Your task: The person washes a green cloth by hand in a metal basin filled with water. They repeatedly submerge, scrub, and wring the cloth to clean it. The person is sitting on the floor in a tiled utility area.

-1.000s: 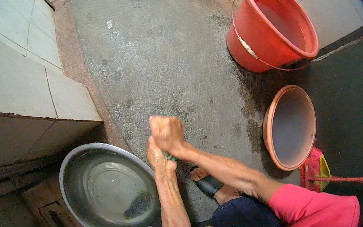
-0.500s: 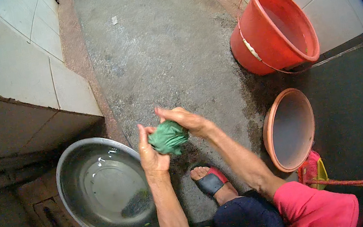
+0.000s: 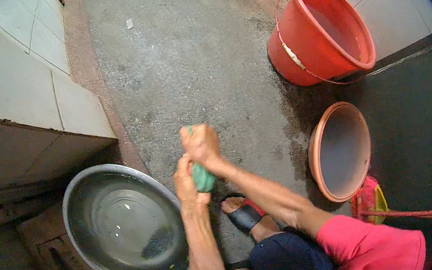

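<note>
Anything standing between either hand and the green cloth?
Nothing visible: the left hand and right hand both grip the cloth directly. The grey basin is left of the cloth, not between it and either hand.

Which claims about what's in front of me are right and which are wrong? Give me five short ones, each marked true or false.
1. The left grip and right grip are both on a crumpled green cloth. True.
2. The wide, round grey basin is right of the person's arms. False: that basin is on the left.
3. The tall red plastic bucket has a thin, curved carrying handle. True.
4. The smaller round orange-pink basin touches the grey one. False: the orange-pink basin stands apart, on the right.
5. The visible short fabric sleeve is green. False: the sleeve is bright pink.
</note>
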Demonstrator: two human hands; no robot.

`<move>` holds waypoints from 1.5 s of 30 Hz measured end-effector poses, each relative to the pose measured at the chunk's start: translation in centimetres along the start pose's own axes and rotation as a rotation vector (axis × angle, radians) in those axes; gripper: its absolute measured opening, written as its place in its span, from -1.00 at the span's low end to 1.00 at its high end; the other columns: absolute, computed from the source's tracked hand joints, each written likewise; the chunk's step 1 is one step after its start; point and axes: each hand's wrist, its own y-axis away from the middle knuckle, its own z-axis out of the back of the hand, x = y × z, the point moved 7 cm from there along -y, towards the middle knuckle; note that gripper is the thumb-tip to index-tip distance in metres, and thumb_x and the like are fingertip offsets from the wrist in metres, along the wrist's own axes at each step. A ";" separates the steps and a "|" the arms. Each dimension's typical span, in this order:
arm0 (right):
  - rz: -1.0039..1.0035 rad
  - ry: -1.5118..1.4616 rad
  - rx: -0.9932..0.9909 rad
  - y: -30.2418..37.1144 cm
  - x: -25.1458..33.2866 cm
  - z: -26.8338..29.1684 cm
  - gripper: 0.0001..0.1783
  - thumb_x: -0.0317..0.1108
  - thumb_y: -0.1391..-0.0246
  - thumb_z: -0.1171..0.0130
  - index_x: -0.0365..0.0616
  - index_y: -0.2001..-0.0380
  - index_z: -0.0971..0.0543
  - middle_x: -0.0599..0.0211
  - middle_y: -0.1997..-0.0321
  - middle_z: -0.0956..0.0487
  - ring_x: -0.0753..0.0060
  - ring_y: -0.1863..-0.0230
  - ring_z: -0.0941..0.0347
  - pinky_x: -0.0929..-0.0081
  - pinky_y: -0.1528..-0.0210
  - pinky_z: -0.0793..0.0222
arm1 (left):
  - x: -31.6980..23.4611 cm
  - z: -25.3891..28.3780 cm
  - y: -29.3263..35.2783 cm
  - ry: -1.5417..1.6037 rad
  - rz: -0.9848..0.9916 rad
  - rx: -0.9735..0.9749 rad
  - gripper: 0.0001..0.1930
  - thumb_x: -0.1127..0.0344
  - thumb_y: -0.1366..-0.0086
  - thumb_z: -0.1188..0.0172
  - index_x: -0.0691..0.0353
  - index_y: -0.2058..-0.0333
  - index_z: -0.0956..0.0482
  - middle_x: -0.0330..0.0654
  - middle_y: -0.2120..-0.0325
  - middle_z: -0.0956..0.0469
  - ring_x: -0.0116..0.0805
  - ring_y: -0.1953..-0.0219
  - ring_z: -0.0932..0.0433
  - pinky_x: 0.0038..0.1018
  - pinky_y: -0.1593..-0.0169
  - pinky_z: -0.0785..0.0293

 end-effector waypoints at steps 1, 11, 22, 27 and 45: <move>-0.157 -0.164 0.006 -1.3 -1.1 -0.2 -0.55 -0.13 0.03 -0.15 -0.26 0.81 -0.46 0.14 0.83 -0.37 0.15 0.73 -0.38 0.24 0.62 -0.28 | -0.1 0.4 -0.5 -0.034 0.036 0.044 -0.78 0.19 -0.31 0.00 0.19 0.24 -0.51 -0.20 0.33 -0.59 -0.36 0.25 -0.56 -0.38 0.12 -0.50; -0.492 -0.969 0.680 -2.1 1.9 4.5 -0.59 0.04 -0.15 -0.07 -0.14 0.37 -0.51 0.42 0.49 -0.51 0.59 0.43 -0.45 0.53 0.33 -0.44 | -3.8 -2.1 3.4 -0.563 -0.074 0.282 -0.67 0.12 -0.26 -0.18 0.28 0.19 -0.53 -0.29 0.28 -0.54 -0.58 0.29 -0.45 -0.62 0.23 -0.36; -0.210 -0.733 0.856 1.4 -0.6 6.5 -0.72 -0.39 0.08 -0.33 -0.23 0.25 -0.57 0.52 0.41 -0.53 0.72 0.42 -0.33 0.66 0.38 -0.22 | -9.2 1.5 3.4 0.381 -0.292 0.312 -0.47 -0.08 -0.26 -0.07 0.18 -0.06 -0.39 -0.18 -0.03 -0.43 -0.20 -0.07 -0.39 -0.15 -0.17 -0.29; -0.315 -0.871 0.310 -0.3 -1.0 9.1 -0.74 -0.47 0.06 -0.29 -0.26 0.23 -0.58 0.53 0.46 -0.54 0.74 0.54 -0.36 0.79 0.45 -0.27 | -9.0 -0.1 4.7 0.286 -0.280 0.271 -0.43 -0.09 -0.29 -0.02 0.21 -0.11 -0.33 -0.16 -0.08 -0.38 -0.19 -0.12 -0.34 -0.15 -0.20 -0.25; 0.063 -0.450 0.232 -0.9 3.3 10.9 -0.62 -0.08 -0.11 -0.16 -0.23 0.27 -0.59 0.24 0.32 -0.62 0.42 0.19 -0.52 0.41 0.10 -0.38 | -5.3 -3.5 5.6 0.284 -0.034 0.458 -0.04 -0.46 -0.10 0.09 0.28 -0.21 -0.12 -0.11 -0.17 -0.25 -0.13 -0.20 -0.24 -0.10 -0.24 -0.15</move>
